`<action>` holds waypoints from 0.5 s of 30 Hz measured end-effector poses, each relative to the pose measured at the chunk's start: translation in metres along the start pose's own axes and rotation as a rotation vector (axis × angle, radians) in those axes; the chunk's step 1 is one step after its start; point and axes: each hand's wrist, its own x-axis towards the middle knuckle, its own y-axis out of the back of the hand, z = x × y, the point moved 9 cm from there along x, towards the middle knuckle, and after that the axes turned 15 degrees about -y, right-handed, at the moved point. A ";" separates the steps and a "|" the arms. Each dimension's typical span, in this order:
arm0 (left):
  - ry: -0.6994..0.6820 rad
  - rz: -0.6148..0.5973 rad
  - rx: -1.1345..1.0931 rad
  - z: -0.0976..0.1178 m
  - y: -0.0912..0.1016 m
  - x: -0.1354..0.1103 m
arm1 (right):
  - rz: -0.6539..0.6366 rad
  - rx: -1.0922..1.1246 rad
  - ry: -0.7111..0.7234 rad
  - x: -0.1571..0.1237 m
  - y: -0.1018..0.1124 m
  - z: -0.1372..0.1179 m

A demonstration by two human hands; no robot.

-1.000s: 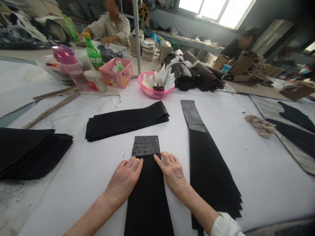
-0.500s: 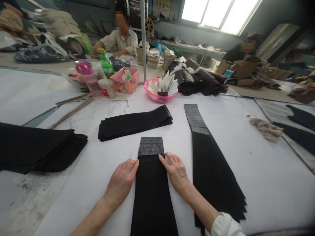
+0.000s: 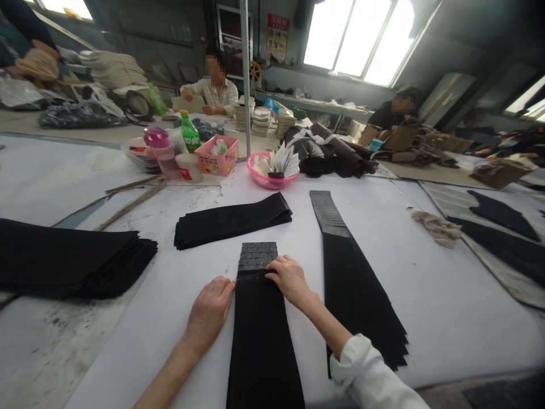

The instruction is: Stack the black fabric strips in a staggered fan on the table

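Note:
In front of me lies a stack of long black fabric strips [image 3: 261, 335], fanned at its far end so that narrow grey speckled bands [image 3: 258, 255] show. My left hand [image 3: 210, 307] is closed, its fingertips pressed together at the stack's left edge. From the right, my right hand [image 3: 290, 279] pinches the top strip near the border with the speckled bands. To the right is a second fanned stack of black strips [image 3: 357, 289] with a grey far end. A shorter folded stack of black strips [image 3: 232, 220] lies crosswise beyond my hands.
A thick pile of black pieces [image 3: 63, 258] lies at the left. At the back stand a pink basin [image 3: 272, 180] with papers, a pink box [image 3: 218, 156], a green bottle [image 3: 189, 133] and a metal pole [image 3: 247, 85]. A crumpled beige cloth [image 3: 438, 228] lies right. Co-workers sit beyond.
My right hand has shifted inward over the strips, its fingers now drawn into a pinch at the top strip. My left hand stays at the left edge. The camera view has tilted up.

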 end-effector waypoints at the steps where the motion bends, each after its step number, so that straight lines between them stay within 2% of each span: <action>1: 0.007 0.009 -0.021 0.000 0.001 -0.001 | -0.017 -0.013 0.002 0.003 -0.004 -0.003; 5: 0.066 0.060 -0.125 -0.006 0.005 -0.003 | -0.083 -0.018 0.003 0.015 -0.015 -0.007; 8: 0.161 0.131 -0.218 -0.018 0.007 -0.007 | -0.143 0.004 0.005 0.020 -0.016 -0.006; 12: 0.314 0.242 -0.374 -0.035 0.008 -0.014 | -0.163 0.078 0.038 0.016 -0.003 -0.011; 15: 0.383 0.267 -0.527 -0.036 0.006 -0.014 | -0.165 0.140 0.055 0.005 0.009 -0.014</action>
